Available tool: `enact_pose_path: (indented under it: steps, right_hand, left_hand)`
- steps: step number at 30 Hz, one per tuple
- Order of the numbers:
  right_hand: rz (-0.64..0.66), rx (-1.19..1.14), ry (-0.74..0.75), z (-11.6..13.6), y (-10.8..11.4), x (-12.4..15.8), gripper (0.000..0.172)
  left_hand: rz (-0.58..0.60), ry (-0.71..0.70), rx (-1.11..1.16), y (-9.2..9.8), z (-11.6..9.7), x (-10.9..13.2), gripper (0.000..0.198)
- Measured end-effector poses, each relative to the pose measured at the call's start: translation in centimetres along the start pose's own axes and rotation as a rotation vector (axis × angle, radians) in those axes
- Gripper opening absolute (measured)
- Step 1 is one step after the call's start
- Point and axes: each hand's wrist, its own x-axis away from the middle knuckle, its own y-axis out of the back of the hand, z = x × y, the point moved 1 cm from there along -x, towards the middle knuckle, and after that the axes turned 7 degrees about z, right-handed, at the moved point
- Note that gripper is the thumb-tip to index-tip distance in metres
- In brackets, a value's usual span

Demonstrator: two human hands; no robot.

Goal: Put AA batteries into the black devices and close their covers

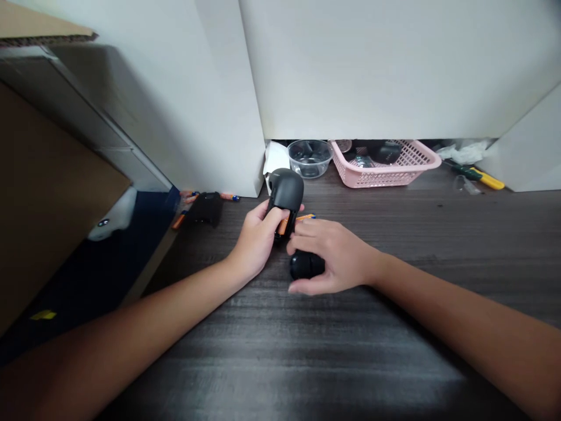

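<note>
Left hand (254, 240) grips an open black mouse (286, 191) — right hand (337, 257) cups a black cover (304, 265).

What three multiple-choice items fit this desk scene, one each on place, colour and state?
1. Where is the pink plastic basket?
A) Beside the left forearm
B) At the desk's far edge, beyond the hands
C) Under the right hand

2. What colour is the battery in the black computer mouse held by the left hand?
A) Orange
B) Green
C) White

3. How is the right hand placed?
A) Raised clear of everything
B) Curled over a black rounded object
C) Out of view

1 B: the basket sits past the hands, by the white panels.
2 A: orange shows in the mouse's opening.
3 B: the hand wraps the object on the desk.
</note>
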Motion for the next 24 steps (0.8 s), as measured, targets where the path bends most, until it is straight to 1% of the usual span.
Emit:
enact_pose_path:
  steps: [2,4,5,7,10,12,14,17,21,24]
  right_hand:
    - [0.031,0.000,0.036,0.3,-0.1,-0.1,0.057]
    - [0.058,0.027,0.057,0.5,-0.2,-0.1,0.063]
    - [0.070,0.042,0.058,0.6,-0.3,-0.1,0.062]
    - [0.084,0.062,0.046,0.6,-0.4,-0.1,0.054]
    - [0.093,0.070,0.022,0.5,-0.6,0.1,0.041]
    - [0.083,0.072,0.014,0.4,-0.7,0.2,0.037]
    - [0.041,0.063,-0.013,0.3,-0.8,0.3,0.035]
    - [-0.075,-0.009,-0.083,0.2,-0.6,0.5,0.034]
    - [-0.233,-0.212,-0.137,0.3,0.0,0.7,0.024]
    - [-0.348,-0.383,-0.181,0.0,0.2,0.9,0.020]
  left_hand:
    - [-0.005,-0.002,-0.013,0.0,0.0,0.0,0.025]
    - [-0.027,-0.007,-0.031,0.1,-0.1,0.0,0.024]
    - [-0.036,-0.012,-0.042,0.1,-0.1,0.0,0.024]
    - [-0.051,-0.022,-0.058,0.1,-0.1,0.0,0.022]
    - [-0.032,-0.008,-0.040,0.1,-0.1,0.0,0.020]
    - [-0.015,0.008,-0.009,0.1,-0.1,-0.1,0.018]
    - [-0.014,0.013,0.022,0.2,-0.1,-0.1,0.019]
    - [-0.020,0.009,0.046,0.1,-0.2,-0.1,0.019]
    - [-0.027,-0.032,-0.022,0.1,-0.1,0.0,0.016]
    - [0.010,-0.058,-0.081,0.1,-0.1,0.1,0.012]
